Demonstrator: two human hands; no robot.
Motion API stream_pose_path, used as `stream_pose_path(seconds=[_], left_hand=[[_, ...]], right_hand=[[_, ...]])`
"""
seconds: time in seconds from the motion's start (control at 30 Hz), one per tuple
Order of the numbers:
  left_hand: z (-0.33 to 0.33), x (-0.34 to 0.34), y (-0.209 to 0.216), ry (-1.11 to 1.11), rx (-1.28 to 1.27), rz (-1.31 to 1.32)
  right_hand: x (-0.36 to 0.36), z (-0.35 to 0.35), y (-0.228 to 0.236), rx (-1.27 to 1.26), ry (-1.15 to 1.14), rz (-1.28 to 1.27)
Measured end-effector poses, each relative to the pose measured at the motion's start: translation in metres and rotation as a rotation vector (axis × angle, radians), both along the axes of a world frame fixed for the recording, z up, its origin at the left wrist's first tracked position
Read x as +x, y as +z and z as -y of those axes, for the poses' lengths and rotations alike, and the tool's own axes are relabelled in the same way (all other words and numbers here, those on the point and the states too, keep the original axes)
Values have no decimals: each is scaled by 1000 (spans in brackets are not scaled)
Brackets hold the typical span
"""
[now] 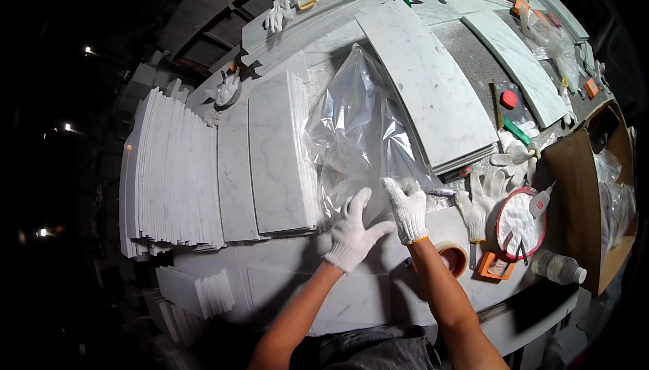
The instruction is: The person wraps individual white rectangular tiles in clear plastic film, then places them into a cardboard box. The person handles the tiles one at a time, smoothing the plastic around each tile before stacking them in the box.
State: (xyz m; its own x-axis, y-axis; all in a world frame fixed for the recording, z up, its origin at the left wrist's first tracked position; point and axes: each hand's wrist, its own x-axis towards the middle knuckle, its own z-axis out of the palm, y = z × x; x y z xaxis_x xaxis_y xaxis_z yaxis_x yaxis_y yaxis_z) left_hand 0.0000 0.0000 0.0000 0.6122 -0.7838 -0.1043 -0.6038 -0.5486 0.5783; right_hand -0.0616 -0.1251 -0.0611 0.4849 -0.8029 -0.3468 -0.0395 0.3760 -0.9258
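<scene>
A clear plastic bag (pixel 348 126) lies crumpled and shiny between stacks of pale marble slabs. White knitted gloves cover both my hands. At the bag's near edge, my left hand (pixel 354 233) has its thumb and fingers apart, with the fingertips by the plastic. My right hand (pixel 407 212) is closed, its fingers curled on the near right edge of the bag. To the left of the bag stands a stack of marble slabs (pixel 277 157). Long marble slabs (pixel 429 86) are piled on its right.
Tightly packed slabs (pixel 176 167) stand at far left. Near my right forearm are a tape roll (pixel 451 260), an orange box (pixel 495 266), a red-rimmed bowl of white material (pixel 519 224), a plastic bottle (pixel 558 267) and loose gloves (pixel 481 201). A cardboard box (pixel 574 187) stands at right.
</scene>
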Motion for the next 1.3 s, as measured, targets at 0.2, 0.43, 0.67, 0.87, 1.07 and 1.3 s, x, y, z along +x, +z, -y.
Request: stream_pose_path(seconds=[0.2, 0.43, 0.67, 0.87, 1.07, 1.3], left_hand=[[48, 26, 16, 123, 57, -671], [29, 58, 20, 363, -515, -959], [7, 93, 37, 539, -846, -789], [0, 95, 25, 736, -726, -668], [46, 56, 82, 326, -584, -476], [41, 13, 153, -319, -754, -224]], right_hand=[[-7, 12, 17, 107, 107, 132], [-28, 19, 40, 409, 91, 76], [-76, 34, 24, 618, -305, 472], [-71, 27, 77, 78, -530, 557], [-23, -5, 92, -1044, 264, 137], [31, 19, -61, -1262, 579, -478]])
